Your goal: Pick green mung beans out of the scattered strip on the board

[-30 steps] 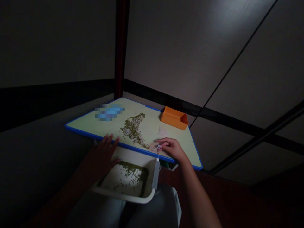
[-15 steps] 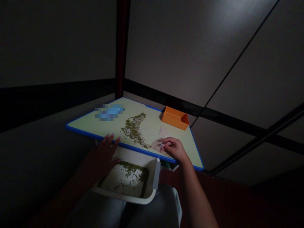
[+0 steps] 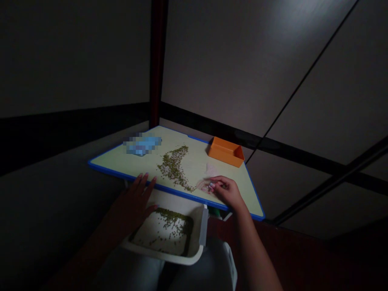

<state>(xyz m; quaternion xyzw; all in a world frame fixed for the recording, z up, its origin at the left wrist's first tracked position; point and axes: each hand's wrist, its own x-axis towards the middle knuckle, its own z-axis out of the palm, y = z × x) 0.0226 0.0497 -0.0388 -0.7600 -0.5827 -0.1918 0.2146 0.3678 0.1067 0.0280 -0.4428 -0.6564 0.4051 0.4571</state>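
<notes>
1. The left hand (image 3: pixel 132 204) lay open, fingers spread, across the board's near blue edge, apparently steadying the folding lap board (image 3: pixel 115 172).
2. The right hand (image 3: pixel 228 193) was bunched into a pinch at about 4 o'clock, over a pale translucent scrap (image 3: pixel 209 177); whatever it held, if anything, was too small to tell.
3. The green mung beans (image 3: pixel 174 167) lay on the board at about 12 o'clock, their long streak curving from the far middle toward the right hand.
4. More beans lay in the white tray (image 3: pixel 162 252), set on the lap at 6 o'clock, below the board's edge and within the left hand's reach.
5. An orange box (image 3: pixel 226 151) stood at 1 o'clock, a blurred blue object (image 3: pixel 142 145) at 11.
</notes>
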